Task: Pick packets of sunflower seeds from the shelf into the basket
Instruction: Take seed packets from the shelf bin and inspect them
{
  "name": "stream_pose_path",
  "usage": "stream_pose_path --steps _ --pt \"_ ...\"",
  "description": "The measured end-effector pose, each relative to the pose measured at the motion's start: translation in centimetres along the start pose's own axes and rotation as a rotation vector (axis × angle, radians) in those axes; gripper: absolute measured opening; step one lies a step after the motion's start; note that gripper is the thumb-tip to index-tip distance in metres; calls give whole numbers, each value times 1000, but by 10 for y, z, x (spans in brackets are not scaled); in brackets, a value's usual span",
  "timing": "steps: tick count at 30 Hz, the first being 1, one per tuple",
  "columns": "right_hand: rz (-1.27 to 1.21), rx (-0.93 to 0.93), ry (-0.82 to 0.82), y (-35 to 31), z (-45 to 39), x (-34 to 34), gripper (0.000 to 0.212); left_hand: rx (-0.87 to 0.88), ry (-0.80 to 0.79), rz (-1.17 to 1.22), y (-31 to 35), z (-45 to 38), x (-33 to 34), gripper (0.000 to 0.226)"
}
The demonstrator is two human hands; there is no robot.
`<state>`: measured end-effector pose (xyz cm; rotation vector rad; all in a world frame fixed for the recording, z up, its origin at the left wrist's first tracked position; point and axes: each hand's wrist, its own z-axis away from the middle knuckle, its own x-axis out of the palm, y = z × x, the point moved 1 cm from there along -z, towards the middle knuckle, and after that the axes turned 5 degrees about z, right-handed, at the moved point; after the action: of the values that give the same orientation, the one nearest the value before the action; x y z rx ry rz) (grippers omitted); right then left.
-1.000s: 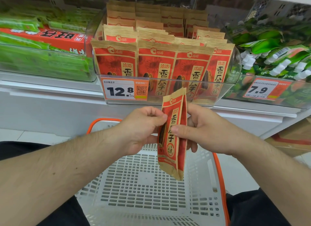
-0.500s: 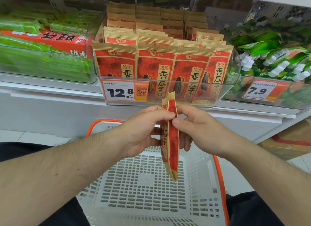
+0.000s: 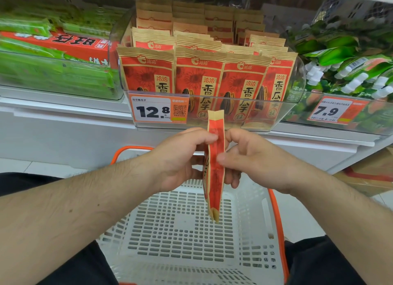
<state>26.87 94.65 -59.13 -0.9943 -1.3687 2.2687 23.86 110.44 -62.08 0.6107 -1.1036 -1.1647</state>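
Packet [image 3: 215, 168] upright over the basket [image 3: 274, 221].
We pinched it between left hand [image 3: 180, 157] and right hand [image 3: 251, 159], long axis running twelve to six.

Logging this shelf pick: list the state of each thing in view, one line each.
held packet: upright, edge-on, above the basket, pinched by both hands
left hand: pinching the packet
right hand: pinching the packet
basket: nothing visible inside
shelf packets: standing in rows in the clear bin
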Motion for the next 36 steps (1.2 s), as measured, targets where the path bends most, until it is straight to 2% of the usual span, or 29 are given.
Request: stream_pose_path --steps 2,5,9,15,17,20,22,25,28,31,36 --pt "119 18 -55 -1 3 -2 37 -1 15 37 2 -1 0 18" --pt "244 39 -131 -6 9 -1 55 -4 34 67 3 -2 -2 14" --pt "238 41 -182 -6 10 -3 63 -14 49 73 2 -3 -2 12" --pt "201 16 -221 -2 10 -5 62 -19 58 89 0 -3 -3 18" --pt "191 25 -187 0 9 -4 62 -17 43 106 0 -4 -3 15" --pt "173 60 -39 3 5 -5 64 -10 -4 152 0 -3 -1 18" --pt "150 98 50 4 3 -6 72 -8 -33 195 2 -3 0 24" --pt "-10 107 73 7 2 -4 93 25 -92 261 5 -1 1 27" --pt "-92 54 96 10 0 3 100 41 -114 257 5 1 3 45" --pt "-43 32 180 14 -3 6 104 64 -87 212 6 2 3 57" --pt "72 7 247 15 -5 6 100 178 35 14 8 4 5 34"
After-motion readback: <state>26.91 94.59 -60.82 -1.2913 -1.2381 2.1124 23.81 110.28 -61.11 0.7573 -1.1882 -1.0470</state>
